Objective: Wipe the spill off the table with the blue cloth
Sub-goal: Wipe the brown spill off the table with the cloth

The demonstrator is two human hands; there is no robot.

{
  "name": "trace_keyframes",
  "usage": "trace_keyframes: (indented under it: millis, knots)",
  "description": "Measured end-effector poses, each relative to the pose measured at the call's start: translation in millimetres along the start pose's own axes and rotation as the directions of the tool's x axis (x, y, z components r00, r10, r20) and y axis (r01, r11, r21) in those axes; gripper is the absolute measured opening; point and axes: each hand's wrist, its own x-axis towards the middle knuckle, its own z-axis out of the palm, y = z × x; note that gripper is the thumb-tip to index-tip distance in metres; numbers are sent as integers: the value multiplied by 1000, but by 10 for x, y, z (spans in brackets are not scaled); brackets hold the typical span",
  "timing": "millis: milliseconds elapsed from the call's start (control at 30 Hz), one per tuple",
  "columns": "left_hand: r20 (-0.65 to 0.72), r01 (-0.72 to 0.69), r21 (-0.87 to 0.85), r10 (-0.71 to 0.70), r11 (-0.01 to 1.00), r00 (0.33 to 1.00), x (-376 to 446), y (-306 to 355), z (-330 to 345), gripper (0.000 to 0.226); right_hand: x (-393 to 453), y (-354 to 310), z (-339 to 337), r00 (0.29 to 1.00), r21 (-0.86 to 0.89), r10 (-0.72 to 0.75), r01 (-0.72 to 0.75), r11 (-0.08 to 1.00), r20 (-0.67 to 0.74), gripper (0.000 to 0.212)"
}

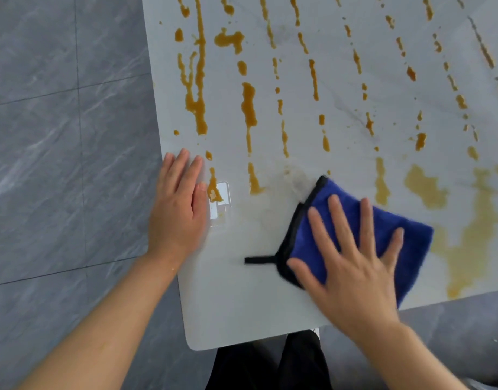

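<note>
Pressing blue cloth [383, 220], right hand [352, 263] flat

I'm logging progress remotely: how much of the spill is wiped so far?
Done: only a faintly smeared patch beside the blue cloth. In hand: the right hand presses the cloth flat; the left hand rests on the table. Left: nearly all the orange streaks beyond.

Right hand [352, 249] presses flat on the blue cloth [383, 220], lower right; left hand [177, 204] flat on the worktop [242, 305] beside orange spill [249, 105].
</note>
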Motion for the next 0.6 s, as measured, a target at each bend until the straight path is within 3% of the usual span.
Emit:
trace_keyframes:
  millis: [133,267,333,500,600]
  knots:
    - [11,-3,5,3,1000,1000,14,1,4,47,-242,-445,81,972,46,-232,232,972,-26,73]
    - [18,-11,37,10,999,1000,19,12,-18,45,126,-546,11,962,35,-272,272,962,-8,70]
    - [15,-5,46,4,999,1000,22,31,-23,45,304,-393,-36,976,19,-218,218,976,-15,70]
    - [16,52,7,-52,999,999,-10,53,-18,46,348,313,-118,993,-11,103,-103,995,52,74]
    - [6,63,19,-63,998,998,-6,60,-19,42,133,386,-123,991,-12,105,-104,994,87,76]
